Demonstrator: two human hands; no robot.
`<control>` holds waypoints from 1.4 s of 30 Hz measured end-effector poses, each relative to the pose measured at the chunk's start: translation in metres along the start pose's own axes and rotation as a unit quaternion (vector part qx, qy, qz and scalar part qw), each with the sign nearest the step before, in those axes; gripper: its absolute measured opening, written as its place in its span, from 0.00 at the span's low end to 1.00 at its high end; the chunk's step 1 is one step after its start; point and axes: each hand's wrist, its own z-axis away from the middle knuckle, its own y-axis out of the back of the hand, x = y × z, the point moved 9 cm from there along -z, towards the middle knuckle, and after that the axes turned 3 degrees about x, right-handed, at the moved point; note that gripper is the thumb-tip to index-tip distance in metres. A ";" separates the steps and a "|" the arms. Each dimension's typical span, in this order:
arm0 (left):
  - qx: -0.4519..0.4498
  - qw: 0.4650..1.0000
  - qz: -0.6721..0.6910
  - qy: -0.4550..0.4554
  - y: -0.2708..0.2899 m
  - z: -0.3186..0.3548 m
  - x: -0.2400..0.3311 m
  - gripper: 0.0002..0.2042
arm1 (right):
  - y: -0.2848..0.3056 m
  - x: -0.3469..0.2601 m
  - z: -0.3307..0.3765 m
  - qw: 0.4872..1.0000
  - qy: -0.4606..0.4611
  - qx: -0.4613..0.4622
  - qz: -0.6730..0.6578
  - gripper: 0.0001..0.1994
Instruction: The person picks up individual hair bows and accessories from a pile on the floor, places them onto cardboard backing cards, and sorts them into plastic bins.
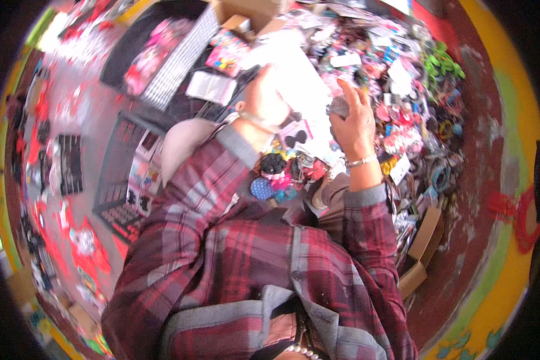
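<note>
My left hand [264, 99] is overexposed, grip unreadable; my right hand [354, 123] pinches a small grey blurred object [340, 107] above the cluttered pile of colourful hair accessories [414, 120].

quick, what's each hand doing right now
left hand: back faces the camera, fingers hidden, cannot tell if it grips anything.
right hand: closed on a small grey thing, index finger raised.

A red-and-grey plaid shirt [252, 264] with grey cuffs, plus a pale bracelet [362, 161] on each wrist.
</note>
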 end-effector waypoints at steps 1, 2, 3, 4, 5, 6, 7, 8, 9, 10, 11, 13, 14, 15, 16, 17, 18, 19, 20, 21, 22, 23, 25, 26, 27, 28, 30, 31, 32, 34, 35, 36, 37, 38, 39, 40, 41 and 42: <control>0.008 0.984 0.153 0.087 -0.007 0.002 -0.020 0.12 | -0.005 -0.014 0.007 0.998 0.036 -0.021 0.046 0.29; 0.045 0.939 0.299 0.165 -0.010 0.007 -0.037 0.13 | -0.019 -0.017 0.013 0.992 0.062 -0.055 0.095 0.31; 0.096 0.837 0.486 0.234 -0.018 0.013 -0.052 0.12 | -0.027 -0.031 0.017 0.984 0.113 -0.051 0.125 0.28; 0.107 0.834 0.477 0.255 -0.019 0.015 -0.067 0.12 | -0.037 -0.033 0.018 0.981 0.123 -0.060 0.139 0.26; 0.118 0.846 0.457 0.248 -0.018 0.020 -0.069 0.12 | -0.042 -0.030 0.020 0.977 0.129 -0.069 0.157 0.24; 0.124 0.839 0.466 0.253 -0.019 0.023 -0.071 0.13 | -0.045 -0.026 0.021 0.979 0.127 -0.057 0.150 0.22; 0.125 0.832 0.474 0.259 -0.023 0.024 -0.066 0.14 | -0.044 -0.021 0.020 0.981 0.123 -0.042 0.146 0.20; 0.099 0.826 0.470 0.294 -0.032 0.026 -0.058 0.15 | -0.036 -0.011 0.015 0.993 0.068 -0.026 0.093 0.18; 0.072 0.819 0.464 0.330 -0.040 0.030 -0.050 0.17 | -0.027 -0.001 0.014 0.996 0.047 0.035 0.074 0.13; 0.069 0.871 0.377 0.309 -0.039 0.030 -0.035 0.19 | -0.032 0.039 0.015 0.980 -0.151 0.007 -0.129 0.11; -0.020 0.968 0.194 0.156 -0.038 0.018 -0.010 0.19 | -0.046 0.074 0.028 0.886 -0.334 -0.014 -0.321 0.09; 0.071 0.990 0.071 0.100 -0.006 0.010 -0.023 0.18 | -0.043 0.093 0.019 0.844 -0.301 0.059 -0.439 0.09; 0.056 0.988 0.093 0.113 -0.006 0.006 -0.015 0.17 | -0.054 0.101 0.024 0.773 -0.345 0.037 -0.531 0.08; 0.043 0.985 0.112 0.125 -0.006 0.004 -0.007 0.17 | -0.066 0.100 0.029 0.688 -0.379 0.009 -0.619 0.07; 0.080 0.976 0.140 0.143 0.002 0.003 -0.016 0.18 | -0.070 0.082 0.030 0.632 -0.400 -0.014 -0.663 0.07; 0.108 0.951 0.182 0.224 0.003 0.010 -0.031 0.20 | -0.074 0.065 0.034 0.571 -0.420 -0.034 -0.705 0.07; 0.102 0.936 0.232 0.244 -0.006 0.011 -0.036 0.21 | -0.076 0.063 0.035 0.547 -0.427 -0.037 -0.719 0.09; 0.100 0.917 0.279 0.265 -0.015 0.014 -0.036 0.22 | -0.076 0.056 0.036 0.555 -0.429 -0.039 -0.712 0.10; 0.051 0.913 0.320 0.248 -0.032 0.013 -0.021 0.23 | -0.082 0.059 0.039 0.550 -0.418 -0.078 -0.719 0.11; 0.003 0.904 0.359 0.230 -0.048 0.015 -0.004 0.24 | -0.088 0.062 0.043 0.544 -0.407 -0.118 -0.724 0.12; -0.040 0.893 0.396 0.209 -0.058 0.016 0.009 0.25 | -0.088 0.047 0.044 0.525 -0.426 -0.108 -0.729 0.13; -0.039 0.900 0.379 0.211 -0.057 0.017 0.005 0.24 | -0.087 0.042 0.046 0.535 -0.435 -0.114 -0.715 0.13; -0.039 0.914 0.343 0.214 -0.047 0.016 -0.001 0.22 | -0.082 0.050 0.046 0.603 -0.416 -0.114 -0.671 0.12; -0.068 0.886 0.393 0.234 -0.050 0.018 0.005 0.21 | -0.080 0.057 0.043 0.627 -0.398 -0.118 -0.659 0.12; -0.056 0.883 0.403 0.232 -0.047 0.016 0.006 0.21 | -0.075 0.066 0.039 0.650 -0.380 -0.121 -0.647 0.12; -0.044 0.880 0.413 0.230 -0.043 0.013 0.004 0.21 | -0.064 0.079 0.037 0.695 -0.423 -0.113 -0.570 0.12; -0.028 0.914 0.354 0.197 -0.034 0.010 0.006 0.20 | -0.034 0.090 0.027 0.734 -0.362 0.063 -0.572 0.13; -0.052 0.960 0.241 0.134 -0.032 0.006 0.011 0.19 | -0.011 0.082 0.024 0.759 -0.345 0.134 -0.536 0.14; -0.075 0.987 0.123 0.068 -0.033 0.005 0.016 0.19 | -0.004 0.071 0.019 0.778 -0.314 0.117 -0.532 0.14; -0.076 0.932 0.303 0.183 -0.046 0.016 0.007 0.16 | 0.010 0.059 0.015 0.846 -0.208 0.175 -0.460 0.15; -0.077 0.931 0.304 0.187 -0.053 0.020 0.006 0.16 | 0.020 0.046 0.015 0.892 -0.138 0.204 -0.380 0.16; -0.078 0.930 0.306 0.191 -0.059 0.023 0.003 0.16 | 0.026 0.024 0.014 0.914 -0.039 0.208 -0.347 0.17; -0.079 0.927 0.309 0.198 -0.063 0.027 -0.001 0.16 | 0.028 0.005 0.016 0.932 0.003 0.182 -0.312 0.19; -0.095 0.917 0.301 0.245 -0.068 0.037 -0.005 0.16 | 0.029 -0.016 0.015 0.952 0.065 0.165 -0.248 0.20; -0.124 0.908 0.321 0.240 -0.075 0.041 -0.003 0.17 | 0.026 -0.033 0.016 0.964 0.126 0.146 -0.182 0.21; -0.134 0.904 0.305 0.267 -0.082 0.049 0.000 0.18 | 0.020 -0.038 0.015 0.966 0.135 0.121 -0.182 0.22; -0.151 0.905 0.283 0.279 -0.086 0.054 0.000 0.18 | 0.015 -0.041 0.013 0.968 0.145 0.096 -0.182 0.22; -0.167 0.905 0.262 0.291 -0.088 0.061 -0.002 0.19 | 0.013 -0.039 0.013 0.971 0.149 0.092 -0.162 0.22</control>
